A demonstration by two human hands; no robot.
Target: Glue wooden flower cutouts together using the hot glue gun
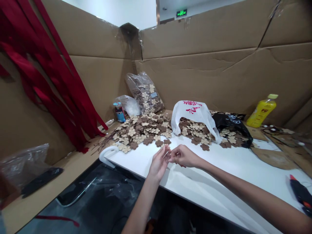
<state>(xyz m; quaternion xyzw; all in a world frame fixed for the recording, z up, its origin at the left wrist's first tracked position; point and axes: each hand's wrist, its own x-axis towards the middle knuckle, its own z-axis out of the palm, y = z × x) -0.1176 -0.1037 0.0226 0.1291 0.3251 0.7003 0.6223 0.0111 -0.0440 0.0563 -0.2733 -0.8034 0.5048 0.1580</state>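
Note:
My left hand (158, 163) and my right hand (184, 156) meet above the front of the white tabletop (207, 178). Thumb and fingers of each are drawn together in a pinch, the tips almost touching. A thin pale sliver shows between the left fingers, too small to name, and a speck of red peeks out beneath the right ones. Just beyond the hands lies a heap of brown and beige flower-shaped pieces (146, 126). More such pieces spill from a white plastic bag (190, 109) and a black plastic bag (229, 122).
Behind the heap stand a clear bag of flower pieces (146, 96) and a blue-labelled jar (119, 112). A yellow bottle (262, 110) and a black-and-orange tool (301, 193) are at right. Red ribbons (53, 71) hang at left. Cardboard walls (207, 71) enclose the table.

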